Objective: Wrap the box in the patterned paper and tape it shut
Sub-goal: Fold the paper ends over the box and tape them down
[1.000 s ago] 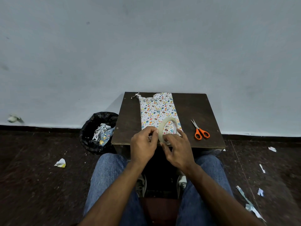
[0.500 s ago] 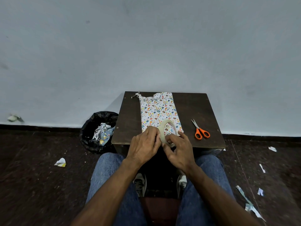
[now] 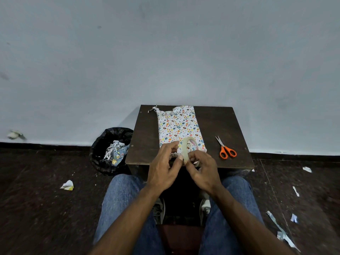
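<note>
At the centre of the frame a small dark table (image 3: 217, 122) stands against the pale wall, and the box (image 3: 177, 126), already covered in white paper printed with little coloured shapes, lies along its middle. Just below it the right hand (image 3: 203, 171) grips a roll of tape (image 3: 187, 150) standing on edge over the box's near end, fingers curled round its lower rim. The left hand (image 3: 163, 167) pinches at the roll's outer edge with thumb and fingertip. Pink lettering runs inside the roll's core, too small to read. Orange-handled scissors (image 3: 225, 149) lie on the table at right. A black bin (image 3: 110, 150) of paper scraps sits left.
</note>
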Demonstrator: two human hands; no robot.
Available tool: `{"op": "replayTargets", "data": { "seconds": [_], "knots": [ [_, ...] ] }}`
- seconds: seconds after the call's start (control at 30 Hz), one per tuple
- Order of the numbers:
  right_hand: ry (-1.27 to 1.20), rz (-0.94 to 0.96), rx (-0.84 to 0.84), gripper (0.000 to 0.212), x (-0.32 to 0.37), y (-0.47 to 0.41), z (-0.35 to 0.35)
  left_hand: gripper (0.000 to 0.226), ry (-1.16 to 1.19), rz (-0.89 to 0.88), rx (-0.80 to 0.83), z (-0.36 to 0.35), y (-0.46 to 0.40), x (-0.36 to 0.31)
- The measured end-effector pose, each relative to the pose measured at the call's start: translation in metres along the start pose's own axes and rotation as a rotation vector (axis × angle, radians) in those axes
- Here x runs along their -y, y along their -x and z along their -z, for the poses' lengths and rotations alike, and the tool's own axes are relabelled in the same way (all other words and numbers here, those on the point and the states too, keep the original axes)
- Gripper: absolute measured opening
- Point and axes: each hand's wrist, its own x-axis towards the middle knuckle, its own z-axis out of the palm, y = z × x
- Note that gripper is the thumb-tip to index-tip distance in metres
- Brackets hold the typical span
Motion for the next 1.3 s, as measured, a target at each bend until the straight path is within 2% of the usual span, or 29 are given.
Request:
{"op": "replayTargets", "data": {
  "seconds": [0.27, 0.43, 0.57, 0.7, 1.03, 1.17, 1.3],
  "knots": [
    [-0.055, -0.026, 0.028, 0.018, 0.000, -0.001, 0.000, 0.027, 0.060, -0.067, -0.132, -0.010, -0.003, 0.000],
    [-0.083, -0.047, 0.056, 0.008, 0.001, 0.002, 0.001, 0.017, 0.120, -0.060, -0.162, -0.007, -0.009, 0.000],
    [-0.105, -0.080, 0.057, 0.009, 0.002, 0.004, -0.001, 0.025, 0.136, -0.022, -0.131, -0.005, -0.010, -0.001],
    [-0.121, -0.093, 0.068, 0.019, 0.001, 0.005, -0.002, 0.027, 0.172, 0.019, -0.121, -0.002, -0.011, -0.002],
    [-0.170, -0.252, 0.047, 0.019, 0.009, 0.009, -0.005, 0.031, 0.126, -0.028, -0.061, -0.003, -0.009, -0.009],
    [-0.305, -0.272, 0.065, 0.036, 0.017, 0.010, -0.004, 0.030, 0.101, -0.053, -0.060, -0.002, -0.009, -0.011],
    [-0.451, -0.295, 0.087, 0.031, 0.026, 0.010, -0.004, 0.030, 0.063, -0.061, -0.114, -0.003, -0.008, -0.011]
  ]
}}
